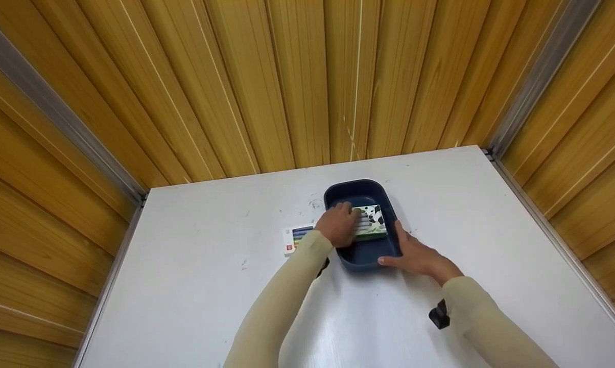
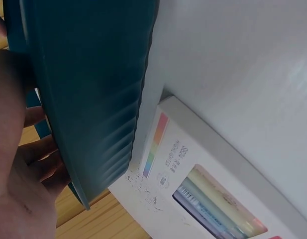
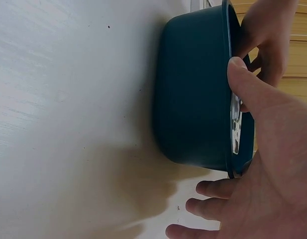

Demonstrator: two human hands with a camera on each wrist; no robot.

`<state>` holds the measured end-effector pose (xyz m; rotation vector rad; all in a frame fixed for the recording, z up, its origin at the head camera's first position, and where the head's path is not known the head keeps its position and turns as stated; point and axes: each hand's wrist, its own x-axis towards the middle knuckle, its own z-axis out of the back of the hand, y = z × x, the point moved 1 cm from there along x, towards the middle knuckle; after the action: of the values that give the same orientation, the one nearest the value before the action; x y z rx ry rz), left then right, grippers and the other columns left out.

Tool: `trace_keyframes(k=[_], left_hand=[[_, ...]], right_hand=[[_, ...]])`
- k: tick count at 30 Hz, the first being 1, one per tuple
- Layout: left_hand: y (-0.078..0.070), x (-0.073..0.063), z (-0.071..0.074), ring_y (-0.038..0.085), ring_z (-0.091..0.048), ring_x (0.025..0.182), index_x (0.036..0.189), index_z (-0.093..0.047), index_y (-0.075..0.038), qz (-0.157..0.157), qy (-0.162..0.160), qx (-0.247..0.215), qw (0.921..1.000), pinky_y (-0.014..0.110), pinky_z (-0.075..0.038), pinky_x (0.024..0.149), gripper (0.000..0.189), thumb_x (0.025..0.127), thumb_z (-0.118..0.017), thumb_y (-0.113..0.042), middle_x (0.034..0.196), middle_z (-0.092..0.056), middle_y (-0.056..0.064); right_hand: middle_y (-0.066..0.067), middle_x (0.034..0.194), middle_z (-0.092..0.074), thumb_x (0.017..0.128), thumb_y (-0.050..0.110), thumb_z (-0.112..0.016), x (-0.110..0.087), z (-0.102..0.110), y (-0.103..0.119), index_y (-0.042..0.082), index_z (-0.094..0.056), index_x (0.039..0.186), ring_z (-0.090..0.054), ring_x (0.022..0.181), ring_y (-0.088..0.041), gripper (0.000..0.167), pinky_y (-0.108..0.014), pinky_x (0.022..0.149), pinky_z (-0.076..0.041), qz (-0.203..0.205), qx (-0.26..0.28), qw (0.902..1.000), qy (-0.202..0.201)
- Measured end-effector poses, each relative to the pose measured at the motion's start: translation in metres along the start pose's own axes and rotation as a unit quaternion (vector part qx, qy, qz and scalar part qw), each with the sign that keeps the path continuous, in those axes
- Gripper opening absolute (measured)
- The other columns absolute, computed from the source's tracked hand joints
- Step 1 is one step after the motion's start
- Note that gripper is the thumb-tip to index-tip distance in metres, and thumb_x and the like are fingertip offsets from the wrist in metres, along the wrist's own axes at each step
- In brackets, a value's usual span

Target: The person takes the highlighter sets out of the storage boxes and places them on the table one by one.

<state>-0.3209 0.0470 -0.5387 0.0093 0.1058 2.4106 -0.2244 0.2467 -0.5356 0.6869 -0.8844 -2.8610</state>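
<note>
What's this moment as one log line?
left hand: holds panda box at opening of blue tray | right hand: touches tray | pen box: beside tray

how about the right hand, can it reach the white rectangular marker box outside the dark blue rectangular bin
Probably not directly: the bin and left forearm lie between the right hand and that marker box.

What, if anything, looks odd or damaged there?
Only the dark scuffs on the white tabletop, just left of the blue tub; they mar an otherwise mostly plain surface. Nothing looks spilled.
</note>
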Motion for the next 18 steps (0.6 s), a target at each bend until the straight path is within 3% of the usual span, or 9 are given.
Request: trace_keyframes(k=[18], left_hand=[[0.0001,0.0027,0.0084,0.023,-0.052,0.123,0.139,-0.046,-0.020,0.002,0.004,-0.013,0.9999,0.038,-0.042,0.109,0.054,0.089,-0.063,-0.031,0.133,-0.050,0.008]], right_hand=[[-0.031,0.158,-0.004,0.083,0.067,-0.058,0.0025,-0.0008,-0.0038,0.004,0.015,0.152,-0.010,0.145,-0.048,0.119,-0.064,0.113,-0.021,0.000,0.015,0.9999,0.002]])
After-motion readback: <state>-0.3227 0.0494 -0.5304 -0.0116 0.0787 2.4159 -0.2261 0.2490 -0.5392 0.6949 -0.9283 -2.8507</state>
